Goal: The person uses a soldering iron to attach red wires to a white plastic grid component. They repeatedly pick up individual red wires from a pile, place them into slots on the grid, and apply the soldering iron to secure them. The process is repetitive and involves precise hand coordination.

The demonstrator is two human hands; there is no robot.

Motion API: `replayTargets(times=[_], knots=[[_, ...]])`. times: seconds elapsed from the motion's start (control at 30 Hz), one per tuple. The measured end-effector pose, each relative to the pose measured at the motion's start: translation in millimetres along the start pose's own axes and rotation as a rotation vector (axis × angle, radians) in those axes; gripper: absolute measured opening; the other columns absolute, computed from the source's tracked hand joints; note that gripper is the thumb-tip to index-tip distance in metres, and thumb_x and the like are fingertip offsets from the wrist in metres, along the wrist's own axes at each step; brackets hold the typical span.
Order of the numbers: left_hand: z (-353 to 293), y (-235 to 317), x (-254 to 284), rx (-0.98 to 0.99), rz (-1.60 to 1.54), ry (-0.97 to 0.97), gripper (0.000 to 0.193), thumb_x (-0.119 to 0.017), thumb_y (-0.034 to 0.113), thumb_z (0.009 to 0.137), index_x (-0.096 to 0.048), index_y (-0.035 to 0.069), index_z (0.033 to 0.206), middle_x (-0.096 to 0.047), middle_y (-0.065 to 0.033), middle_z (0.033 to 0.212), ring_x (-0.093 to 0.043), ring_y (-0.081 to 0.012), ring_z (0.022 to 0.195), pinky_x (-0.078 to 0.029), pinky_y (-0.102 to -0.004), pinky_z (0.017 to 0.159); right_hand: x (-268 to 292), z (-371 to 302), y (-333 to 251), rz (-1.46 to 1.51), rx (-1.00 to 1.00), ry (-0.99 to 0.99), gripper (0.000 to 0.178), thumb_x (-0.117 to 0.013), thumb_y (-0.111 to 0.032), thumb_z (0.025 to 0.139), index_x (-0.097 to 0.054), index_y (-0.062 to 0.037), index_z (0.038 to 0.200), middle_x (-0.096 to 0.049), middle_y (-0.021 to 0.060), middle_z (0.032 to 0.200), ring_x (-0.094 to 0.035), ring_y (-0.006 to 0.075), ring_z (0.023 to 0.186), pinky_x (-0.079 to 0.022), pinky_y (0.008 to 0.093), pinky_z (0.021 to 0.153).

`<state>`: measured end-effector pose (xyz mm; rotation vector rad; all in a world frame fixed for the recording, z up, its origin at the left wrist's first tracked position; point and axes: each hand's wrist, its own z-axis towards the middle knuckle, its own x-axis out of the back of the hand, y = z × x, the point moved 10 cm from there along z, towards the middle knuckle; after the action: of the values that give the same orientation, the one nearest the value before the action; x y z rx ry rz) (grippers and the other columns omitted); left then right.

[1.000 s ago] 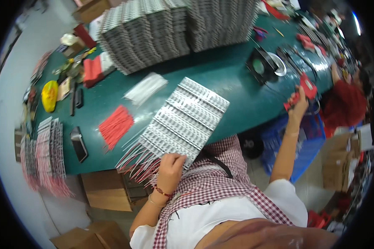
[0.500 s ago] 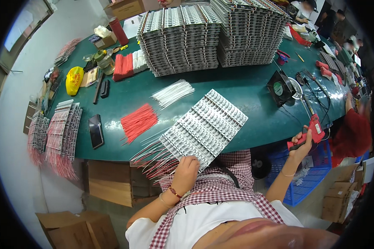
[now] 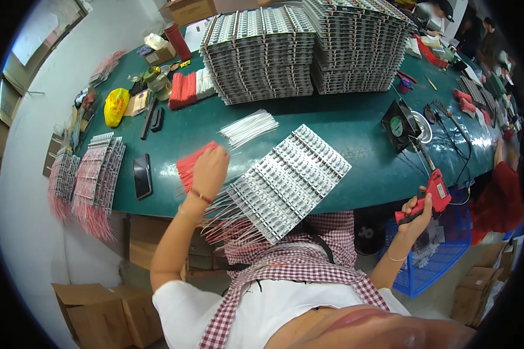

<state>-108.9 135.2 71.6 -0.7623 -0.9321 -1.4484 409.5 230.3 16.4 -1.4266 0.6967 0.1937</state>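
Observation:
My left hand [image 3: 210,168] is over the pile of short red wires [image 3: 187,167], its fingers bent and closed on wires at the pile's right end. The fingertips are partly hidden. In my right hand [image 3: 416,214] is a red soldering gun [image 3: 439,189], held by its black-and-red grip with the metal tip pointing up toward a small black fan [image 3: 397,125]. A white circuit board panel [image 3: 300,174] lies tilted at the table's front edge. Red and white wires [image 3: 239,221] trail from its lower left side. Beyond it lies a bundle of white wires [image 3: 249,128].
Tall stacks of panels [image 3: 262,64] stand at the back. Wired panels [image 3: 99,171] and a phone [image 3: 142,175] lie on the left. A blue crate [image 3: 425,270] stands below on the right. Another person's red sleeve [image 3: 501,198] shows at the right.
My left hand has left the panel's lower edge and moved up and left onto the red wires. My right hand and the soldering gun have shifted slightly down and left.

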Motion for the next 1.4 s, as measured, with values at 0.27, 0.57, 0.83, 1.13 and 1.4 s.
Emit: replayTargets(times=[0.27,0.57,0.83,1.13,1.4], knots=[[11,-10,-44,0.044,-0.108,0.078,0.010,-0.063,0.012,0.081,-0.057,0.006,0.076,-0.058,-0.0100,0.076,-0.055,-0.0299,0.077,-0.046,-0.0411,0.067,22,-15,-30,-0.057,0.079,0.027,0.032,-0.050,-0.030,0.097,-0.053,-0.0014,0.111,-0.051,0.0028,0.059,-0.043,0.0084,0.043,-0.036,0.0222,0.041],[26,12,-47,0.185,-0.345,-0.081,0.009,-0.058,0.016,0.088,-0.058,0.007,0.085,-0.059,-0.0116,0.075,-0.061,-0.0321,0.077,-0.048,-0.0459,0.069,-36,-7,1,0.150,-0.103,-0.175,0.036,-0.049,-0.031,0.098,-0.051,-0.0006,0.117,-0.049,0.0036,0.061,-0.042,0.0089,0.046,-0.037,0.0223,0.044],[37,76,-12,-0.092,-0.281,0.058,0.013,-0.063,0.017,0.082,-0.057,0.006,0.079,-0.060,-0.0115,0.071,-0.059,-0.0316,0.070,-0.047,-0.0443,0.061,-124,-39,27,0.217,-0.214,-0.483,0.038,-0.043,-0.028,0.101,-0.045,0.0025,0.124,-0.047,0.0047,0.065,-0.041,0.0093,0.047,-0.037,0.0233,0.045],[12,-39,-41,0.186,-0.340,0.092,0.010,-0.066,0.013,0.079,-0.061,0.004,0.077,-0.062,-0.0105,0.076,-0.060,-0.0306,0.077,-0.047,-0.0411,0.067,-102,-36,30,0.086,-0.230,-0.445,0.038,-0.043,-0.026,0.101,-0.046,0.0046,0.123,-0.046,0.0049,0.067,-0.041,0.0088,0.050,-0.034,0.0217,0.046],[16,-40,-46,0.186,-0.262,0.030,0.009,-0.066,0.013,0.080,-0.063,0.005,0.080,-0.061,-0.0100,0.079,-0.059,-0.0299,0.078,-0.047,-0.0394,0.066,-102,-37,40,0.110,-0.266,-0.434,0.038,-0.044,-0.025,0.100,-0.047,0.0057,0.122,-0.046,0.0052,0.067,-0.040,0.0088,0.049,-0.034,0.0225,0.048]])
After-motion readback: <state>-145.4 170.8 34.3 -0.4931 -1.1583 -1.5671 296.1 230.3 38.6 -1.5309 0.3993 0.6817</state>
